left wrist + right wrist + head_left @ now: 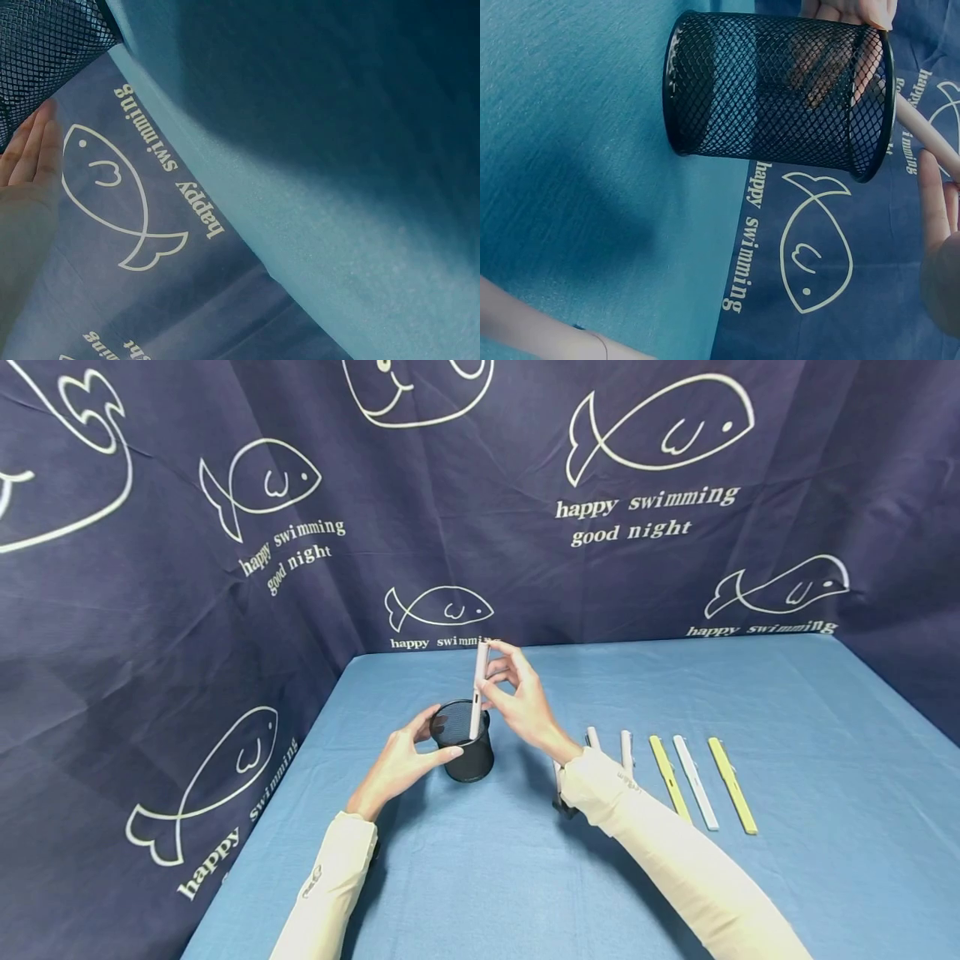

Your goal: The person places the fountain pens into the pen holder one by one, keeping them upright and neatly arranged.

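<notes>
Right grip [523,700] pinches pen [476,710], lower part hanging below; left grip [400,763] clasps cup [472,764].

A dark navy curtain [480,518] is hung across the top and left of the head view. It is printed in white with fish outlines, a large one [671,439] being placed at the upper right, with the lettering "happy swimming" [648,502] set beneath. A partial figure [420,393] is cut off at top centre. The lower frame is largely covered by a blue tablecloth [487,877].
</notes>
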The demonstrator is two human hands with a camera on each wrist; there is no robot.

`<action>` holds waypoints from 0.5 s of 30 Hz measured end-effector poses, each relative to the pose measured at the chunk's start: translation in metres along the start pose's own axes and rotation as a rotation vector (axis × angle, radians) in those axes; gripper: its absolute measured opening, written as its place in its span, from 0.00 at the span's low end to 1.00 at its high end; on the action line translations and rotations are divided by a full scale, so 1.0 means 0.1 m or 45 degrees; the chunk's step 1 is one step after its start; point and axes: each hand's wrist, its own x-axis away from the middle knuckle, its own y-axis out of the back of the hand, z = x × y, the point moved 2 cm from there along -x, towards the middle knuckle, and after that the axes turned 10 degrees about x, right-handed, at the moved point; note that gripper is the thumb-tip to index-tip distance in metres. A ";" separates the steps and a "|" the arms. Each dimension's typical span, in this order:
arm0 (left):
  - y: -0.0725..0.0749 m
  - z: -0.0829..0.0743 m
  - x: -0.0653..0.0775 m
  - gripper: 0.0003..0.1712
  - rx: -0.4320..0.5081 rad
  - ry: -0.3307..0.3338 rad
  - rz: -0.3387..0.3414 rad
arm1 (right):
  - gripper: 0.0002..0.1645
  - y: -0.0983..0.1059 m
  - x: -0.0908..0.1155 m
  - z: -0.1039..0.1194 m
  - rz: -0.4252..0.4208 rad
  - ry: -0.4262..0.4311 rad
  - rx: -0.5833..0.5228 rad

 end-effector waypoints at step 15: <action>0.00 0.00 0.00 0.51 0.006 -0.028 -0.002 | 0.34 -0.03 0.07 -0.08 0.024 -0.034 0.071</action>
